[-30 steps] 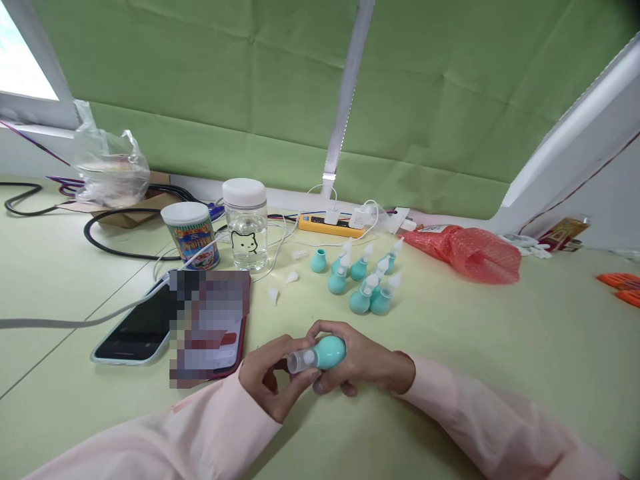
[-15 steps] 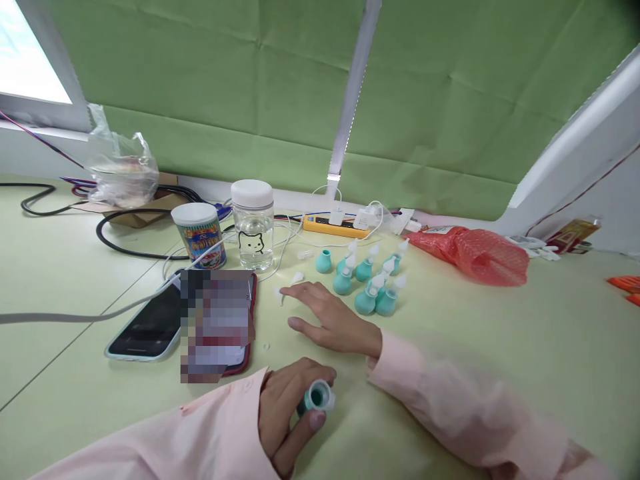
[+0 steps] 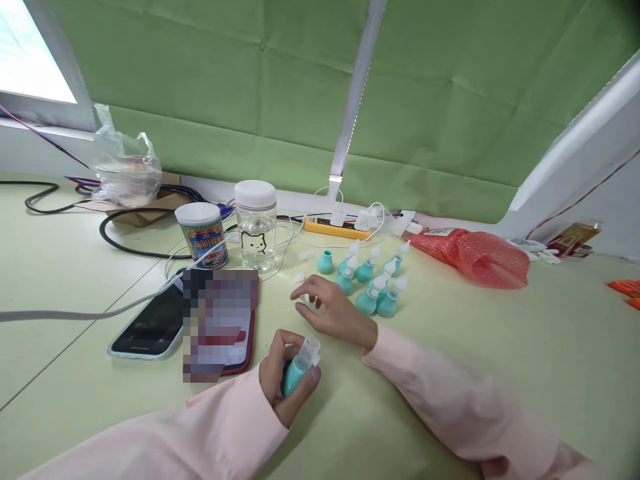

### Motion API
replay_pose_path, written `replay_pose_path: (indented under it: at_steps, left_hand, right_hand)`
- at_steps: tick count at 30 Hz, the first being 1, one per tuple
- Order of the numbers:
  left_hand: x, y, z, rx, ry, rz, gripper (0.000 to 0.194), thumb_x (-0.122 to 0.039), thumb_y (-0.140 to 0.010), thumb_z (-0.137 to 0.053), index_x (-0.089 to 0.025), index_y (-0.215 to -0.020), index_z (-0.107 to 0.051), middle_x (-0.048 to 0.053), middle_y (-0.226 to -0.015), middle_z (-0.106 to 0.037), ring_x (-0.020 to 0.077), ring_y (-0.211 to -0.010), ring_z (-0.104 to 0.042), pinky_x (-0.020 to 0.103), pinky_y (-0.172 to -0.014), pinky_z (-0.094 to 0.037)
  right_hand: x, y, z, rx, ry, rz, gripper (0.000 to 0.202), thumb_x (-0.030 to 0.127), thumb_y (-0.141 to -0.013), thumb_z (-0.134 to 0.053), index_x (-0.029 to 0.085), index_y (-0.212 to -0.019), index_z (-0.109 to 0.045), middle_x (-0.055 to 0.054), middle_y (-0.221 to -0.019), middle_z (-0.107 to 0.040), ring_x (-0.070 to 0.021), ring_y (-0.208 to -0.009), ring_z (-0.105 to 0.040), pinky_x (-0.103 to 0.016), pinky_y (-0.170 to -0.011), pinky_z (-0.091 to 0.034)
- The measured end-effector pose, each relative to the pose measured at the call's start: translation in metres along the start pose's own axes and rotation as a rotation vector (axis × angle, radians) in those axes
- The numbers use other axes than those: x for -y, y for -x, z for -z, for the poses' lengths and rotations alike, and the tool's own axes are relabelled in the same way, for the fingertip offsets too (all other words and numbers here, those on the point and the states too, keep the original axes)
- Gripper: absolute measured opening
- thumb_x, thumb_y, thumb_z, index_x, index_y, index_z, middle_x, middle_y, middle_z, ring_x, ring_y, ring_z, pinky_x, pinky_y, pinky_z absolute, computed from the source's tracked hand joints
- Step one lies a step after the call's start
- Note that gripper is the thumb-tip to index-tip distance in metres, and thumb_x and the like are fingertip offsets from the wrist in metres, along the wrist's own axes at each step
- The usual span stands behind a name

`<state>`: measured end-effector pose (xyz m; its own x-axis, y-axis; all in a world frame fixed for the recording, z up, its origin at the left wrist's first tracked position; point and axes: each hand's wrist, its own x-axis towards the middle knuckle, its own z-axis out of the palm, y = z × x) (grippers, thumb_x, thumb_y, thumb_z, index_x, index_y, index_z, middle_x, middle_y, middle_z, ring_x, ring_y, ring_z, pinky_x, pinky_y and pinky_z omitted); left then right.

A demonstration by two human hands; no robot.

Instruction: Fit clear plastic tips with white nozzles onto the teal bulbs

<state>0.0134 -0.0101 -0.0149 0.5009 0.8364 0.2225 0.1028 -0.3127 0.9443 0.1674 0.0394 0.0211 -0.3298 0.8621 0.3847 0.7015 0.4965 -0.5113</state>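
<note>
A teal bulb with a clear collar [image 3: 296, 375] is held in my left hand [image 3: 283, 373], tilted up and to the right. My right hand [image 3: 330, 312] hovers over the table just above it, fingers curled; something whitish shows beneath them, too small to make out clearly. A small white nozzle tip [image 3: 299, 277] lies just beyond its fingertips. To the right stand several teal bulbs with white tips [image 3: 387, 301]. One teal bulb without a tip [image 3: 325, 262] is at the back of this group, and a small clear piece [image 3: 305, 255] lies beside it.
Two phones, one dark-screened [image 3: 150, 327] and one red-cased [image 3: 249, 347], lie at left. Behind them are a noodle cup [image 3: 203, 237], a lidded water jar [image 3: 256, 230] and cables. An orange power strip [image 3: 337, 231] and red bubble wrap [image 3: 475, 257] stand farther back.
My left hand has risen with the bulb and turned it from facing the camera to side-on. My right hand has drawn its fingers together; the nozzle left of it no longer shows on the table.
</note>
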Motion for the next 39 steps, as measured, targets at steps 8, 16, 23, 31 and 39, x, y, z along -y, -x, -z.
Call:
replay_pose_path:
  at_steps: [8,16,23,31,39]
  left_hand:
    - [0.002,-0.007,-0.001,-0.063,-0.028,-0.005,0.027,-0.036,-0.075,-0.048,-0.016,-0.094,-0.052,-0.002,-0.060,-0.054,0.0100,-0.047,-0.043,0.021,-0.046,-0.033]
    - [-0.002,-0.007,0.003,-0.080,-0.059,-0.026,0.027,-0.029,-0.067,-0.060,-0.017,-0.091,-0.061,0.000,-0.071,-0.065,0.0125,-0.056,-0.053,0.021,-0.054,-0.041]
    - [-0.006,-0.008,0.005,-0.020,-0.035,0.062,0.031,-0.032,-0.071,-0.057,-0.015,-0.096,-0.064,-0.003,-0.054,-0.055,0.0096,-0.046,-0.045,0.018,-0.044,-0.037]
    - [-0.001,-0.011,0.006,-0.024,-0.200,-0.011,0.032,-0.029,-0.074,-0.053,-0.017,-0.102,-0.063,-0.004,-0.056,-0.053,0.0098,-0.047,-0.045,0.018,-0.045,-0.037]
    - [0.009,-0.009,0.004,-0.113,-0.256,-0.127,0.032,-0.031,-0.075,-0.054,-0.018,-0.104,-0.061,0.002,-0.068,-0.064,0.0160,-0.060,-0.058,0.023,-0.058,-0.045]
  right_hand:
    - [0.026,0.031,0.050,0.163,-0.875,-0.240,0.017,0.031,-0.076,-0.056,0.017,-0.078,-0.045,0.006,-0.045,-0.054,-0.0063,-0.036,-0.046,-0.018,-0.037,-0.034]
    - [0.013,0.031,0.035,0.351,-1.049,-0.244,0.020,0.029,-0.076,-0.057,0.018,-0.072,-0.041,0.008,-0.041,-0.052,-0.0051,-0.034,-0.042,-0.017,-0.036,-0.031]
    - [0.015,0.032,0.039,0.360,-1.013,-0.234,0.019,0.028,-0.077,-0.055,0.018,-0.071,-0.040,0.008,-0.043,-0.051,-0.0052,-0.036,-0.043,-0.017,-0.038,-0.031]
    - [0.005,0.035,0.022,0.326,-1.051,-0.278,0.024,0.032,-0.077,-0.055,0.019,-0.071,-0.035,0.008,-0.040,-0.052,-0.0057,-0.032,-0.041,-0.016,-0.035,-0.029]
    - [0.010,0.040,0.003,0.211,-1.251,-0.392,0.025,0.033,-0.079,-0.051,0.021,-0.071,-0.030,0.010,-0.035,-0.049,-0.0065,-0.027,-0.035,-0.016,-0.031,-0.027]
